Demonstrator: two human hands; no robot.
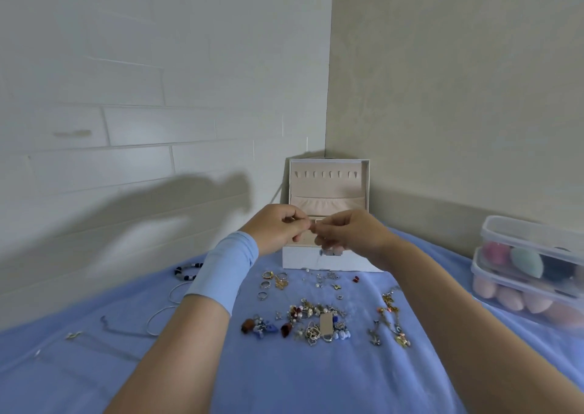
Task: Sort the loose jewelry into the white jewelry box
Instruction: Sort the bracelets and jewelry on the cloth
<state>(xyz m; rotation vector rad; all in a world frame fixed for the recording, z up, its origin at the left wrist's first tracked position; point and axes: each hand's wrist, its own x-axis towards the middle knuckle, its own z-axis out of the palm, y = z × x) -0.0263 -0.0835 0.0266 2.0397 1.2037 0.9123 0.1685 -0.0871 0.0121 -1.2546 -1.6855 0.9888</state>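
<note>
**One piece in hand, most of the sorting still to do**

A blue cloth (pixel 316 382) covers the surface. At its far edge, against the wall corner, the white box (pixel 328 260) stands open, its lid (pixel 328 186) upright with a row of hooks and a gathered pocket. Two clear tubs (pixel 531 255) of sponges are stacked at the right.

The loose jewelry (pixel 316 318) lies scattered in front of the box, so the task looks barely begun.

The left hand (pixel 275 230) and right hand (pixel 350 233) meet just above the box. Each grip is closed, pinching a small piece (pixel 322 252) between them. It may be a fine chain with a charm hanging down, but it is too small to tell.

The step in hand seems to be readying this piece. Next it needs hanging on a hook or lowering into a compartment without tangling.

No brand, label or writing can be read.
</note>
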